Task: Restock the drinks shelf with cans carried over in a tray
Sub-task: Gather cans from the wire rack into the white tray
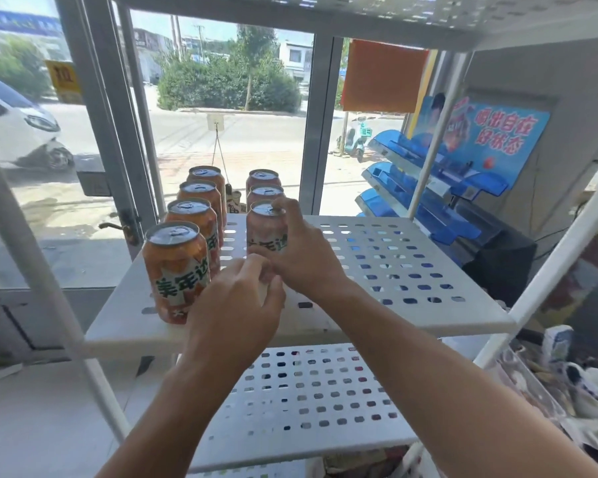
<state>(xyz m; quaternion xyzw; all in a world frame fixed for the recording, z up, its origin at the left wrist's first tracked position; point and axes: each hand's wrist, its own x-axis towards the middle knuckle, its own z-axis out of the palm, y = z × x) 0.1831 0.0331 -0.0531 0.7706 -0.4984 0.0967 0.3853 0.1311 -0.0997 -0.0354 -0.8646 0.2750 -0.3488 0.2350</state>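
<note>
The right hand (299,251) grips the front can (266,227) of the right row on the shelf (394,270) (fingers over its rim). The left hand (237,305) curls round something hidden; what, I cannot tell.

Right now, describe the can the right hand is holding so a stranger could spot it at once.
Find the white perforated shelf in front of the window, where orange cans stand in two rows running away from you. Take the shorter row, on the right, and go to its nearest can. Unlike every other can, it has the right hand wrapped round it, fingertips on its lid.
</note>
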